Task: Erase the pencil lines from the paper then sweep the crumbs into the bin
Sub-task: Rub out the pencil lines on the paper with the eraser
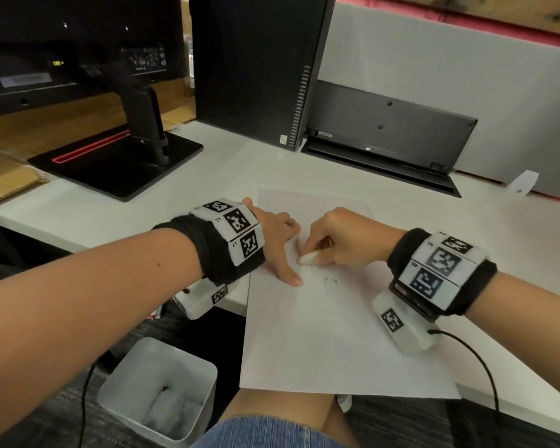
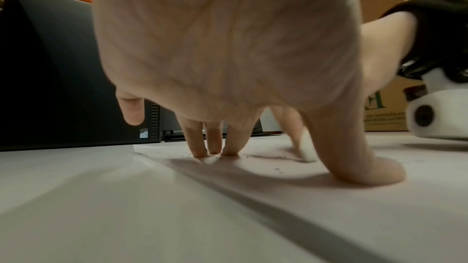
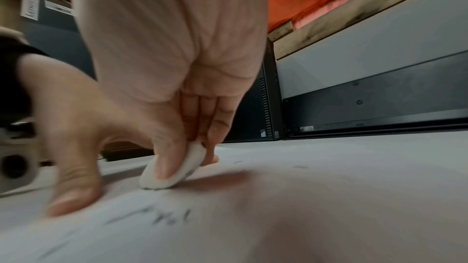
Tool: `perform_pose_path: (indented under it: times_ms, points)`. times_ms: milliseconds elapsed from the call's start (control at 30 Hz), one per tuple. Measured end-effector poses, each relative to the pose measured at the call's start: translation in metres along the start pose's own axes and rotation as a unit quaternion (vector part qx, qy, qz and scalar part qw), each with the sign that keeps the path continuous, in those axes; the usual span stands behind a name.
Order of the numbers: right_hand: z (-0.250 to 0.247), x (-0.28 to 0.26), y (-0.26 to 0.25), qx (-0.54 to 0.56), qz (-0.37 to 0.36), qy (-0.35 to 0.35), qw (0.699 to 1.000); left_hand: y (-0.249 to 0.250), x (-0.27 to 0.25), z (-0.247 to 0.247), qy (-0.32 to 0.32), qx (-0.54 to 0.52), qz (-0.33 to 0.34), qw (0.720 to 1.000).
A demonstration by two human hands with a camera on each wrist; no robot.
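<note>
A white sheet of paper (image 1: pixel 330 334) lies on the white desk, its near edge overhanging my lap. Faint pencil lines (image 1: pixel 332 281) show near its middle, seen closer as pencil lines (image 3: pixel 162 217) in the right wrist view. My left hand (image 1: pixel 280 240) presses the paper (image 2: pixel 177 217) flat with spread straight fingers (image 2: pixel 197 147) and thumb. My right hand (image 1: pixel 333 240) pinches a white eraser (image 1: pixel 308 258) between thumb and fingers, its lower edge on the sheet; the eraser (image 3: pixel 174 167) touches the paper (image 3: pixel 329 207). Small dark crumbs (image 2: pixel 278 169) dot the sheet.
A translucent white bin (image 1: pixel 157 388) stands on the floor below the desk edge, left of my knee. A black monitor stand (image 1: pixel 120 163), a black computer tower (image 1: pixel 256 69) and a black flat device (image 1: pixel 385 140) line the back of the desk. Grey partition behind.
</note>
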State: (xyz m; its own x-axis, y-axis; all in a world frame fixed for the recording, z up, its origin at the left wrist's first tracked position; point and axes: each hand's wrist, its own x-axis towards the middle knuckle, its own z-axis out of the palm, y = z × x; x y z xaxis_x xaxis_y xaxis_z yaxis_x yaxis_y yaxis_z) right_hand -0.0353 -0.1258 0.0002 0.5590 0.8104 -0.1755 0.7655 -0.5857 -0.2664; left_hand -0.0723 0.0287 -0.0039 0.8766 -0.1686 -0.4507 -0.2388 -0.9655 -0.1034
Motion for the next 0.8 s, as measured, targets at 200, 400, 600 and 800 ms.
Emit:
perform_pose_path:
  times_ms: [200,400,600,800]
  points:
    - [0.001,-0.023,-0.003,0.023,-0.016,-0.034,0.999,0.0,-0.001,0.0,-0.002,0.002,0.001,1.0]
    - [-0.008,0.014,-0.001,-0.007,0.005,0.023,1.0,-0.001,-0.001,0.002,0.008,-0.017,0.015,1.0]
    - [0.005,-0.014,-0.001,-0.014,-0.023,-0.024,0.999,-0.002,0.004,0.002,-0.003,0.004,0.005,1.0]
    - [-0.008,-0.001,-0.002,-0.001,0.003,0.013,1.0,-0.003,0.005,0.004,0.008,-0.002,0.008,1.0]
